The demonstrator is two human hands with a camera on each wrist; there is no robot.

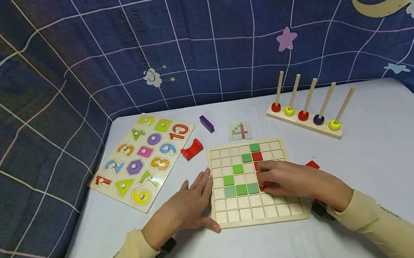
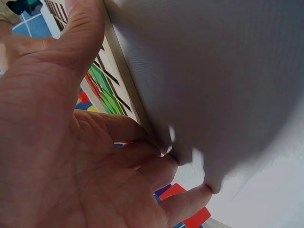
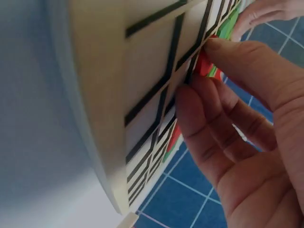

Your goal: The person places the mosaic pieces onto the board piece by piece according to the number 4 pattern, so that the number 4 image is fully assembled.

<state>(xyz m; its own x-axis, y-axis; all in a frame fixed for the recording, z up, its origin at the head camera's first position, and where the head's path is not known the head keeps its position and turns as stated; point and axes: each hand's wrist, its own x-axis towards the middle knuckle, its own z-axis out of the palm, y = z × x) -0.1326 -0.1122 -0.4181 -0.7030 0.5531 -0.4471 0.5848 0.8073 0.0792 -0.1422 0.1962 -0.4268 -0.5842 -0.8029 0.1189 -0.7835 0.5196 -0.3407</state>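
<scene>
On the grid board in the middle of the worktop, the right hand is pinching a red tile in its fingers while the left hand, fingers straight, is pressing the board's edge, and if this pressure is slipping the board may be sliding and shaking the green tiles out of their squares.

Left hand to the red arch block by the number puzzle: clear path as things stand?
Probably yes. The left hand lies flat at the grid board's left edge, holding nothing, and the red arch block sits on bare table beyond its fingertips with nothing between.
</scene>
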